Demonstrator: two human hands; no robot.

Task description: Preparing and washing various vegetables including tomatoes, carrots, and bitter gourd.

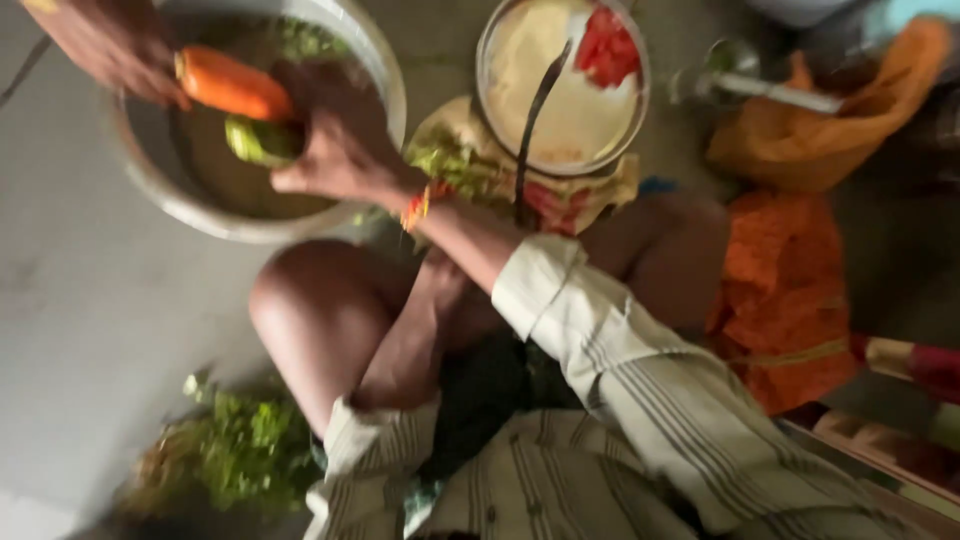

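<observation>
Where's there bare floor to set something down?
Bare floor lies left of the knee, between the metal bowl and the pile of greens. Around the round plate and orange cloth it is crowded.

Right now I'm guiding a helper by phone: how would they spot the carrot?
Find the big metal bowl at top left. Over it, the left hand holds the carrot. It is the only orange, tapered thing there; the piece under the right hand is green.
</observation>
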